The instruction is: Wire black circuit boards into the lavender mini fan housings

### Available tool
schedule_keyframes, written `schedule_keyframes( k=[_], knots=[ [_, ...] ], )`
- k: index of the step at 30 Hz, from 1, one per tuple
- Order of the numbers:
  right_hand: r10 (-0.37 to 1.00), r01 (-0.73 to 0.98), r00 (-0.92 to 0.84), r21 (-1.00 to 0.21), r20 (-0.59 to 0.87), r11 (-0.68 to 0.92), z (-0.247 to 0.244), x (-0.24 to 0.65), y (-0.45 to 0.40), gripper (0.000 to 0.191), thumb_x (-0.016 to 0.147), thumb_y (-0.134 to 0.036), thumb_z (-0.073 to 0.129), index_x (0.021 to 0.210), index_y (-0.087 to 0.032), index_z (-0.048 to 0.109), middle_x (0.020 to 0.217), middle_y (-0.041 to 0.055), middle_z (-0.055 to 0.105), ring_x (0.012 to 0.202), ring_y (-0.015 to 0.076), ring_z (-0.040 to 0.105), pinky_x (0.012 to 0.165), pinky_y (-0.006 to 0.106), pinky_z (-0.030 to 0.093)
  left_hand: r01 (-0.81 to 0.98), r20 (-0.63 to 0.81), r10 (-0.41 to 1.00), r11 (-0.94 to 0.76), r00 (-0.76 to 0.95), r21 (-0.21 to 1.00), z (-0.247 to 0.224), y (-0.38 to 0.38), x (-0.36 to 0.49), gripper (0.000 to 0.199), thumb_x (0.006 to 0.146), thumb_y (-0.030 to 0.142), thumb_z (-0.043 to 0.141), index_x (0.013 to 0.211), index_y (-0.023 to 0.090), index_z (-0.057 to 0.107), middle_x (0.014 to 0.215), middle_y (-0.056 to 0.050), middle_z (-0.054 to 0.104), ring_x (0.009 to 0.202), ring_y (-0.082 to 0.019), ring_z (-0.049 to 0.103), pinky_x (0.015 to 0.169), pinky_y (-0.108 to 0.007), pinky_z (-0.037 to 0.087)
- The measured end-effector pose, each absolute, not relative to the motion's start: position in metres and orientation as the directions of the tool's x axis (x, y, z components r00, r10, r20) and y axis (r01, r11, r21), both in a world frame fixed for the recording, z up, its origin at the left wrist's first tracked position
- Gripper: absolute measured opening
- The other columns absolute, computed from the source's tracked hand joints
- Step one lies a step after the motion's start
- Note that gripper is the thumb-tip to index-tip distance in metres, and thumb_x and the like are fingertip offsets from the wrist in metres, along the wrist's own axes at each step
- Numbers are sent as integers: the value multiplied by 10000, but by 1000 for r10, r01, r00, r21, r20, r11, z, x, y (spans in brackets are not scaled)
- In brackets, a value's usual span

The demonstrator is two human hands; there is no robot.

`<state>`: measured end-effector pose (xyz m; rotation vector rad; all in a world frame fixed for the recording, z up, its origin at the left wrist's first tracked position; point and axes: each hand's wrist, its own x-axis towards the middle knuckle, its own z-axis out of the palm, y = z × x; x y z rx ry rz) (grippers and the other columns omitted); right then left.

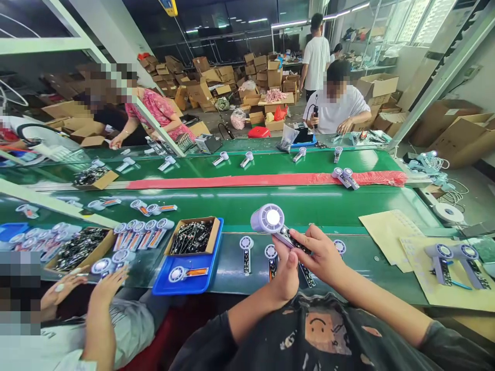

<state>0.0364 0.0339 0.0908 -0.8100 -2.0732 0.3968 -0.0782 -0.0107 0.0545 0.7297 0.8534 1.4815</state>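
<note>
A lilac handheld fan (267, 218) with a round, brightly lit head is held above the near edge of the green bench. My left hand (286, 273) is wrapped round its handle from below, thumb up. The fingers of my right hand (319, 252) press on the open side of the same handle, where a dark circuit strip shows. Under and beside my hands lie more fans with exposed boards, one of them upright to the left (246, 252), others partly covered by my hands.
A blue tray (160, 281) holds a box of circuit boards (193, 237) and a fan. Fans lie on yellow paper (415, 273) at right. A red strip (232, 180) divides the green belts. A co-worker's hands (104, 288) are at left; other people sit across.
</note>
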Motion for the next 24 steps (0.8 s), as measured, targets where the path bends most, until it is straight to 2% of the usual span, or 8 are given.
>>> schedule_keyframes(
  k=[4, 8, 12, 15, 18, 21, 24],
  knots=[
    [690, 348, -400, -596, 603, 723, 85, 32, 30, 422, 1010, -347, 474, 1432, -349, 487, 874, 24, 460, 783, 169, 510, 677, 311, 523, -591, -19, 997, -31, -78, 806, 58, -12, -74, 1034, 757, 720, 614, 1556, 338, 80, 1644, -68, 188, 1508, -266, 203, 1233, -418, 216],
    [715, 372, -435, -613, 548, 697, 76, 33, 23, 459, 1037, -369, 354, 1488, -311, 415, 937, 56, 465, 879, 210, 495, 765, 386, 533, -662, -65, 995, 2, -70, 749, 63, -11, -72, 997, 753, 700, 645, 1538, 345, 142, 1590, -77, 315, 1472, -268, 296, 1207, -403, 284],
    [763, 426, -421, -636, 491, 644, 65, 33, 13, 530, 1036, -348, 333, 1558, -310, 247, 1027, 86, 466, 967, 242, 474, 848, 449, 511, -619, -78, 993, 3, -94, 785, 58, -9, -71, 797, 805, 576, 673, 1469, 303, 327, 1498, -80, 442, 1431, -259, 361, 1194, -373, 301],
    [796, 435, -442, -677, 414, 594, 60, 34, 9, 553, 1026, -345, 332, 1566, -282, 228, 1087, 109, 464, 1029, 264, 464, 925, 508, 474, -586, -94, 990, 16, -103, 810, 53, -6, -70, 619, 838, 495, 662, 1378, 284, 442, 1402, -62, 532, 1385, -255, 423, 1184, -398, 309],
    [811, 371, -465, -754, 355, 543, 55, 39, 10, 585, 1010, -385, 354, 1563, -263, 206, 1210, 130, 444, 1119, 281, 443, 1001, 553, 420, -601, -94, 991, 20, -92, 799, 50, -2, -72, 479, 863, 491, 623, 1264, 241, 544, 1298, -66, 617, 1319, -271, 495, 1160, -448, 329],
    [876, 212, -420, -913, 236, 348, 49, 43, 15, 619, 981, -463, 426, 1527, -267, 211, 1237, 120, 457, 1070, 249, 492, 966, 499, 455, -603, -44, 996, -10, -76, 797, 41, -2, -75, 455, 881, 506, 593, 1221, 204, 596, 1289, -95, 637, 1338, -293, 478, 1164, -472, 311],
    [869, 22, -494, -1000, -18, -8, 46, 43, 17, 670, 930, -522, 525, 1484, -286, 232, 1123, 76, 557, 934, 203, 567, 842, 398, 512, -557, -43, 994, -20, -99, 830, 28, -7, -76, 505, 872, 494, 614, 1291, 217, 572, 1382, -91, 581, 1383, -293, 426, 1187, -460, 271]
  ],
)
